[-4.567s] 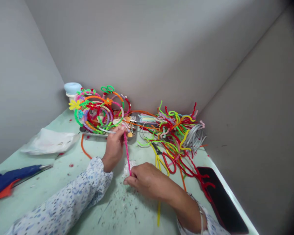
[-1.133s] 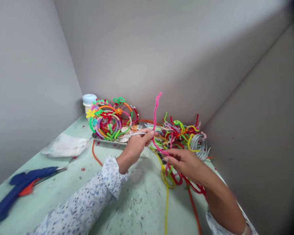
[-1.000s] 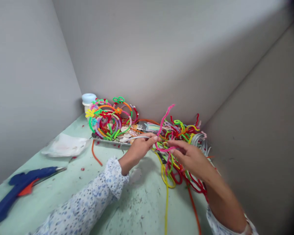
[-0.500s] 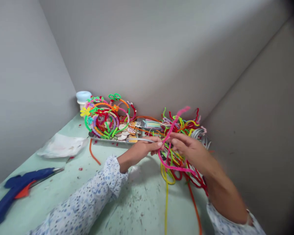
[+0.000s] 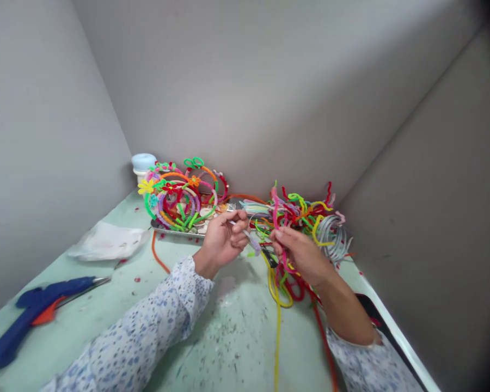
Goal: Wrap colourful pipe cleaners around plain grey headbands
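Note:
My left hand (image 5: 227, 239), palm turned up, has its fingers curled round a thin pale band (image 5: 245, 233) with a lilac fuzzy tip pointing down to the right. My right hand (image 5: 296, 247) pinches a pink pipe cleaner (image 5: 275, 204), which stands up above the fingers and also hangs beneath them. The two hands are apart. Behind and below my right hand lies a tangle of red, green, yellow and orange pipe cleaners (image 5: 296, 291). A bundle of grey headbands (image 5: 335, 234) rests just right of it.
Decorated headbands (image 5: 175, 201) stand on a metal tray (image 5: 175, 233) at the back left. Behind them is a blue-lidded container (image 5: 143, 162). A blue glue gun (image 5: 36, 310) and a clear plastic bag (image 5: 108, 242) lie at the left. Grey walls enclose the table.
My hands have moved apart. My left hand has turned palm up with the pale band, and the pink pipe cleaner has come away with my right hand, now more upright.

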